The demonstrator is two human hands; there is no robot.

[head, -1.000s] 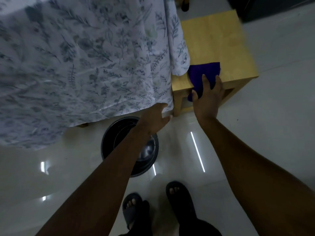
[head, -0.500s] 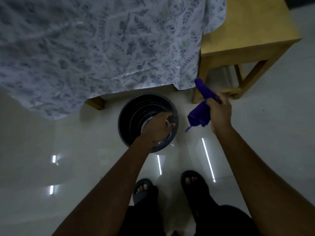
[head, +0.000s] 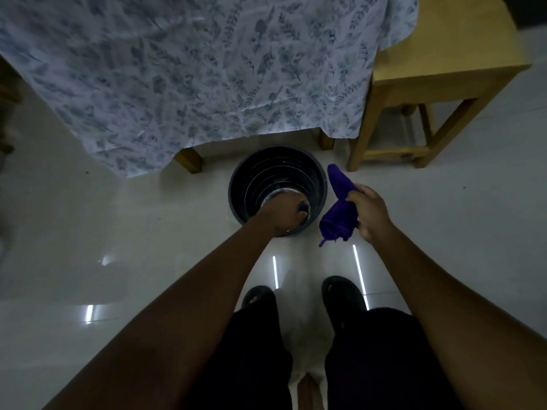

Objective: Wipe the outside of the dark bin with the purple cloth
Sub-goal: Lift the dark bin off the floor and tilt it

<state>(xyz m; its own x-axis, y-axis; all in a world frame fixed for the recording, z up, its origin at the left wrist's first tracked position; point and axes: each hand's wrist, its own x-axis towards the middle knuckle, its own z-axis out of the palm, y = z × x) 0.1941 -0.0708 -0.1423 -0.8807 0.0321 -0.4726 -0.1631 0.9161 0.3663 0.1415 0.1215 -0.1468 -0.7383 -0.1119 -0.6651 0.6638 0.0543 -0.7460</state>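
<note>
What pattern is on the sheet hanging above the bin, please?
White sheet with grey-blue leaf sprigs, seen in the head view.

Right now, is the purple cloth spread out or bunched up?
Bunched up. The purple cloth is gathered in the right hand, one end sticking up and the rest hanging, beside the dark bin.

No legible text, label, brand, number or sign in the head view. The dark bin [head: 278, 190], purple cloth [head: 339, 210] and leaf-patterned sheet [head: 207, 63] carry no readable marks; lighting dim
</note>
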